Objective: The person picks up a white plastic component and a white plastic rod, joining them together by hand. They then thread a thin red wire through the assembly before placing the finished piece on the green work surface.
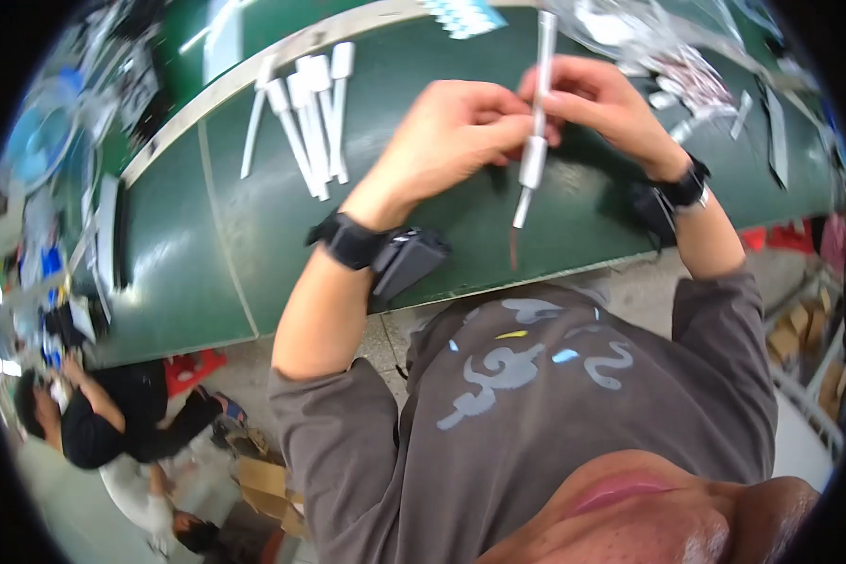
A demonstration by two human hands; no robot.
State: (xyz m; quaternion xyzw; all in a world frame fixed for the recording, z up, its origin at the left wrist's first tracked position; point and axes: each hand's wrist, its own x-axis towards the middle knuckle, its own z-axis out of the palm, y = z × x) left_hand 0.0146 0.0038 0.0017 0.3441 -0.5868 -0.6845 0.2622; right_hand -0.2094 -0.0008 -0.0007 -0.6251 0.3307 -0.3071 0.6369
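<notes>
Both hands meet over the green table around a slim white tube (532,162) with a thicker sleeve partway along it. It stands nearly upright in the picture, and a thin reddish wire (513,250) trails from its near end. My left hand (470,127) pinches the tube from the left, just above the thicker sleeve. My right hand (597,103) grips it from the right, slightly farther up. Some fingertips are hidden behind the tube and each other. To the left lie several similar white tubes with wider far ends (315,122), side by side on the table.
At the back right sit clear plastic bags (649,33) and a heap of small pinkish-white pieces (691,85). A blue-and-white sheet (462,17) lies at the far edge. A dark strip (775,141) rests at right. Two other people (113,414) are at lower left, near cardboard boxes (265,477).
</notes>
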